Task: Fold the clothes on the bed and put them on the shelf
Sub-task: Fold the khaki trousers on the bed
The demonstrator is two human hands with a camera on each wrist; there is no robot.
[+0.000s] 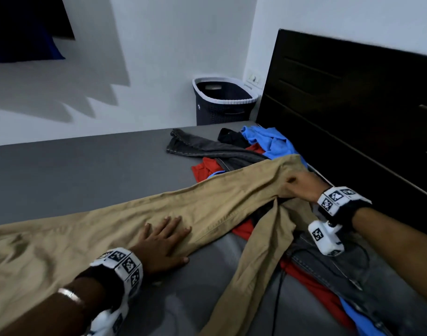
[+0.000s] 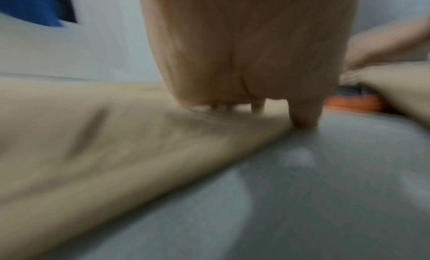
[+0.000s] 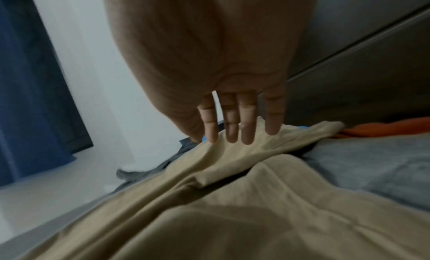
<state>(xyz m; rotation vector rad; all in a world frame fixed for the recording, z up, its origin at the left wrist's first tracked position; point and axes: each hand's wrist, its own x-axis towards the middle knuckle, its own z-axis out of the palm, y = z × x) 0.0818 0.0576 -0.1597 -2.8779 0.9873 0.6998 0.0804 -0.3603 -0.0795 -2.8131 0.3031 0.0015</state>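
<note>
Khaki trousers (image 1: 159, 209) lie spread across the grey bed (image 1: 86, 170), one leg running left and the other hanging toward the near edge. My left hand (image 1: 165, 238) rests flat on the long leg with fingers spread; in the blurred left wrist view the left hand (image 2: 244, 52) presses the khaki trousers (image 2: 116, 144) at their edge. My right hand (image 1: 302, 187) pinches the fabric near the top of the trousers and holds it slightly raised. In the right wrist view the right hand (image 3: 228, 116) meets the lifted khaki trousers (image 3: 232, 208) at its fingertips.
A pile of clothes lies by the dark headboard (image 1: 353, 93): dark grey jeans (image 1: 202, 146), a blue garment (image 1: 270, 141), a red garment (image 1: 207, 168) and a black one (image 1: 232, 137). Denim jeans (image 1: 340, 270) lie under my right arm. A laundry basket (image 1: 222, 100) stands beyond the bed.
</note>
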